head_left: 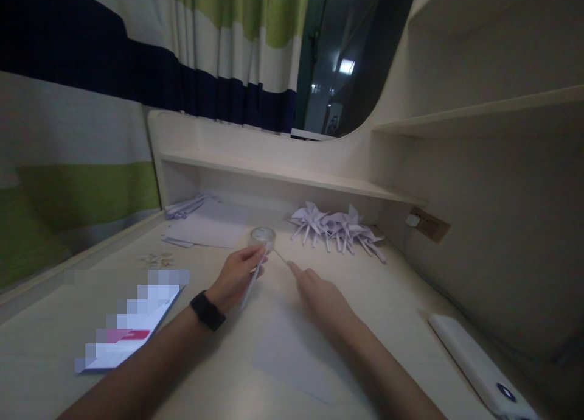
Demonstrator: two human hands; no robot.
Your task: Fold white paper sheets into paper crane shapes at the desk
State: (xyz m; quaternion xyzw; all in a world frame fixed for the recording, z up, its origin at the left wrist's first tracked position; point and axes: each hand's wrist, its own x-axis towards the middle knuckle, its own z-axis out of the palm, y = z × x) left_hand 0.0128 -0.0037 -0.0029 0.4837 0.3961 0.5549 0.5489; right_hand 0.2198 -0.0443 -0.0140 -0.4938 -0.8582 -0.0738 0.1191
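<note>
Your left hand (235, 278) pinches a white paper tube (252, 282); your right hand (319, 293) grips a thin stick (281, 257). Just beyond them sits a tape roll (263, 231); paper pinwheels (340, 227) lie farther right.

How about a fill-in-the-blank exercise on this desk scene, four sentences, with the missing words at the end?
1. The dark wristband and the slim paper stick both belong to the person's ____ hand.
2. The paper pinwheels lie to the ____ of the tape roll in this view.
3. Besides white and dark blue, the curtain shows areas of ____.
4. Between the two forearms lies a pale, flat sheet of ____.

Missing words: left; right; green; paper.
</note>
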